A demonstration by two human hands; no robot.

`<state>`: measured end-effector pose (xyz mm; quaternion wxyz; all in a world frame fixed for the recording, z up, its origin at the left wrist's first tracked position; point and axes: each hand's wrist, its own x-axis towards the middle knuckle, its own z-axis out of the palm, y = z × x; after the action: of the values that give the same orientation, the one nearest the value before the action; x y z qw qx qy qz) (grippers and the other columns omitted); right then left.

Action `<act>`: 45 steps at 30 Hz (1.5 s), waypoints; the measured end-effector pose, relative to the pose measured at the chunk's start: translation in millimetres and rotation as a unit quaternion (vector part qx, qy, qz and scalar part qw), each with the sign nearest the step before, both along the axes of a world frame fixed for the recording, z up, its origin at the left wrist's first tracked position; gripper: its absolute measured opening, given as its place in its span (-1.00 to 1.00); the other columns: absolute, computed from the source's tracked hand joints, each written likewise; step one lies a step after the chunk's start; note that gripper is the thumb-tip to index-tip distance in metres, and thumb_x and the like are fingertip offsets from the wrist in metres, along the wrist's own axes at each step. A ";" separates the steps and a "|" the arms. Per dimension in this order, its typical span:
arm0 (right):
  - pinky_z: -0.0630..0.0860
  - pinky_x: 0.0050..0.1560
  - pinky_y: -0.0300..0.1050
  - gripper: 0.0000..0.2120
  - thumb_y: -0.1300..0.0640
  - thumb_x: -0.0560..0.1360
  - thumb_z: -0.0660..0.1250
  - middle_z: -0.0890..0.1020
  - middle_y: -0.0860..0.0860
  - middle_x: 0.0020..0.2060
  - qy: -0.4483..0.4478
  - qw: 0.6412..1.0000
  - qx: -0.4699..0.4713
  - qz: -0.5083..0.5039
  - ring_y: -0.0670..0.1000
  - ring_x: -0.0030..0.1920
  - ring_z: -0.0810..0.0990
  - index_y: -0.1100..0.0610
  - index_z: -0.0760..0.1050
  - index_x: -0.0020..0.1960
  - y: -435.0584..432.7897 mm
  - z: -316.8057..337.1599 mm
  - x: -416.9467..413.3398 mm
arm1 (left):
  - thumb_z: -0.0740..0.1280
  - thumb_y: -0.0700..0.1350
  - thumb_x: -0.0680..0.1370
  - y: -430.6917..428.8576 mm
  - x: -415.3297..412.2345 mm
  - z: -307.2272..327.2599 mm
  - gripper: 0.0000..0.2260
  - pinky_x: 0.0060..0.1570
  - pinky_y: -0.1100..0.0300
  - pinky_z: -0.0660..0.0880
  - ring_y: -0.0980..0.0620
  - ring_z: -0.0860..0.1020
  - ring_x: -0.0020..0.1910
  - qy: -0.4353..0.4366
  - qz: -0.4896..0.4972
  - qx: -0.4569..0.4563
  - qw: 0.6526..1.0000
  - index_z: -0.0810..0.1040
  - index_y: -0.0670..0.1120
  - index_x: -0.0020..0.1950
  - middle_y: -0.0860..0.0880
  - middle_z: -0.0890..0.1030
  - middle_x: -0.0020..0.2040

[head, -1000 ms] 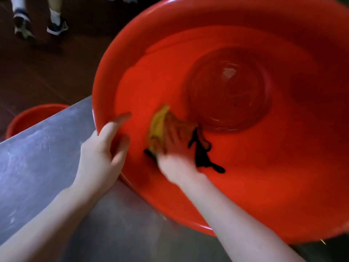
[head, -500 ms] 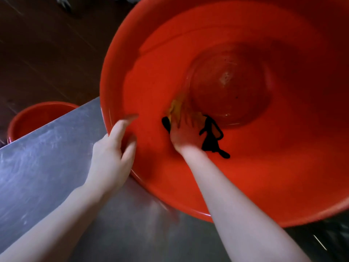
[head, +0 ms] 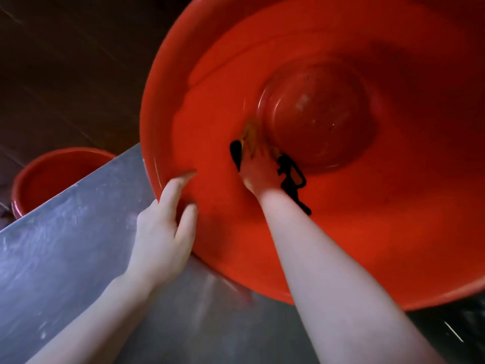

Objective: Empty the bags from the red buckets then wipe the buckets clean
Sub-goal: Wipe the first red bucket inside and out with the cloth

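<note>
**Wiping a tipped bucket: slip hazards**

Large red bucket (head: 341, 245) lies tilted on a steel table (head: 65, 245), its rim past the table edge. A second red bucket (head: 52, 174) stands beyond. The left hand (head: 162, 232) clasps the rim; if it slips, the bucket may roll off. The right hand (head: 258, 172) presses a yellow-and-black cloth (head: 291, 177) near the base; finger curl cannot be told.
</note>
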<state>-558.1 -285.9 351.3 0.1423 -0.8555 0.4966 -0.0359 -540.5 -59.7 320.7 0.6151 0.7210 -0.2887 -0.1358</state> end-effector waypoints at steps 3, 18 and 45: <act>-0.11 0.51 0.17 -0.48 -0.01 0.68 -0.15 -0.09 0.05 0.58 0.012 1.000 0.009 0.010 0.07 0.56 -0.09 0.09 -0.20 0.58 14.1 -1.4 6.8 | 0.14 0.08 0.54 -1.4 1.5 -4.0 -0.66 -0.15 0.23 0.44 0.19 0.55 -0.21 0.007 0.029 -0.006 1.000 0.35 0.33 0.30 0.16 0.59 -0.12; -0.13 0.41 0.42 -0.42 -0.02 0.66 -0.03 -0.14 -0.02 0.57 0.174 0.985 -0.001 0.008 0.10 0.56 -0.16 -0.01 -0.25 0.57 13.6 1.8 -21.7 | 0.11 0.15 0.60 -0.4 -0.7 4.7 -0.73 -0.02 0.23 0.41 0.20 0.52 -0.02 0.004 -0.029 -0.007 1.000 0.33 0.37 0.29 0.17 0.54 0.04; 0.06 0.46 0.30 -0.37 -0.28 0.57 -0.02 -0.09 -0.16 0.56 0.085 0.983 -0.093 0.135 0.03 0.56 0.01 -0.17 -0.16 0.55 66.3 -4.1 -87.3 | 0.15 0.01 0.55 3.0 21.2 2.7 -0.57 -0.16 0.47 0.39 0.31 0.54 -0.12 -0.051 -0.116 0.004 0.992 0.20 0.36 0.37 0.29 0.56 -0.11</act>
<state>-645.4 -219.5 347.3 0.0226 -0.9240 0.3816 0.0107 -519.4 -56.7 323.4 0.5766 0.6911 -0.4010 -0.1707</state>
